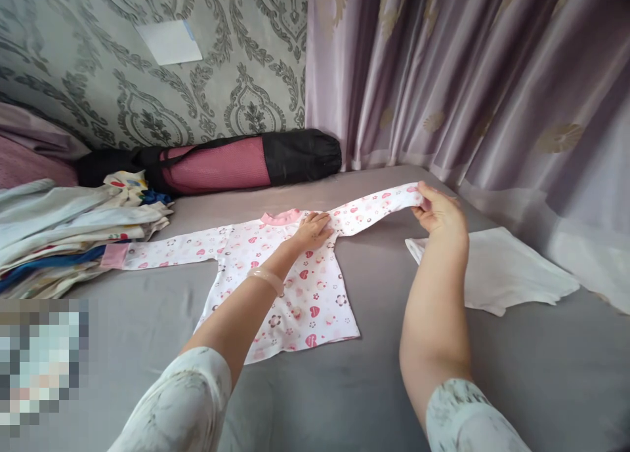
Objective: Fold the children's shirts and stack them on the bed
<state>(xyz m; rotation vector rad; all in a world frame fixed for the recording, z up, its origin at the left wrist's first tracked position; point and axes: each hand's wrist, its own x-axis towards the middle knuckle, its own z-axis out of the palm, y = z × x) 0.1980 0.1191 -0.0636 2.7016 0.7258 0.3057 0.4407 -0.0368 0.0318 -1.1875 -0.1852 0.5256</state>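
Observation:
A small white long-sleeved shirt (295, 294) with pink hearts, flowers and a pink collar is spread on the grey sheet. My left hand (314, 230) lies flat on its shoulder beside the collar, fingers extended. At the cuff of the sleeve on the right, my right hand (440, 209) pinches the fabric and holds it stretched outward, a little above the sheet. The other sleeve stretches left, and its pink cuff (115, 256) meets the edge of a clothes pile. My left forearm covers part of the shirt's front.
Folded clothes (73, 222) are stacked at the left. Against the patterned wall lies a long pink and black bag (216, 164). A white garment (516, 268) rests on the grey sheet (374, 386) right of my right arm. Purple curtains (443, 65) hang behind.

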